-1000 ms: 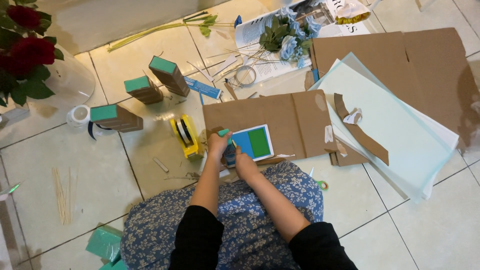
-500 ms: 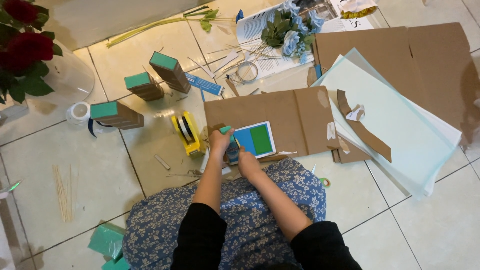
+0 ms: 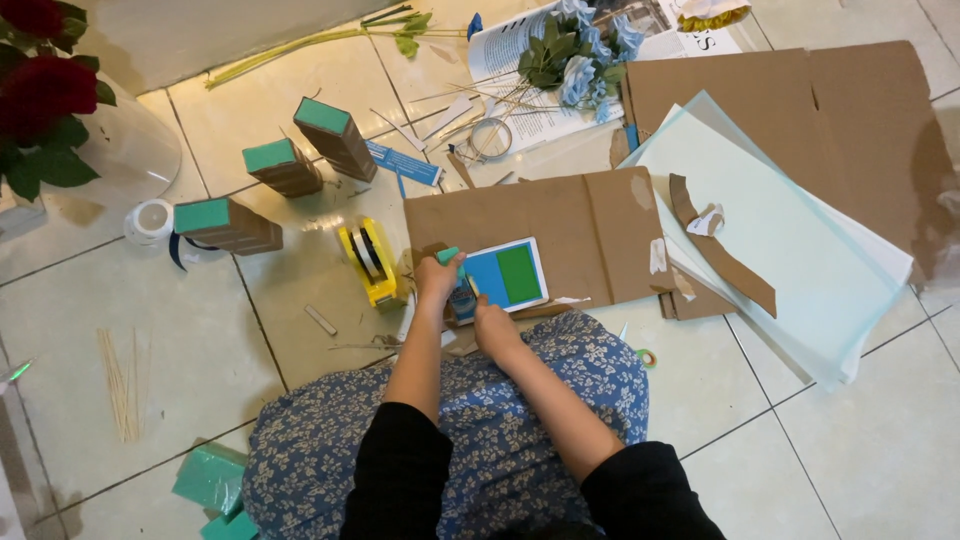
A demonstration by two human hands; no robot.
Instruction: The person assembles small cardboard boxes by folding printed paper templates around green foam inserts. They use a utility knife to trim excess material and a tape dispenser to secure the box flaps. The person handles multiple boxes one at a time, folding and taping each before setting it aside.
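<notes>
I sit on a tiled floor with a small white-edged card (image 3: 507, 275), half blue and half green, lying on a brown cardboard sheet (image 3: 560, 225) in front of my lap. My left hand (image 3: 437, 281) is closed around a teal-capped stick (image 3: 448, 256), held upright at the card's left edge. My right hand (image 3: 492, 325) rests just below the card's lower left corner, fingers bent toward it; whether it grips anything is hidden.
A yellow tape dispenser (image 3: 368, 262) stands left of my hands. Three brown blocks with teal tops (image 3: 285, 165) stand further left. Pale green paper sheets (image 3: 770, 230) on cardboard lie right. Blue flowers (image 3: 575, 55), red roses (image 3: 40, 95) and wooden skewers (image 3: 120, 385) lie around.
Both hands stay at the card; the view has shifted slightly, and my left hand with the stick has barely moved.
</notes>
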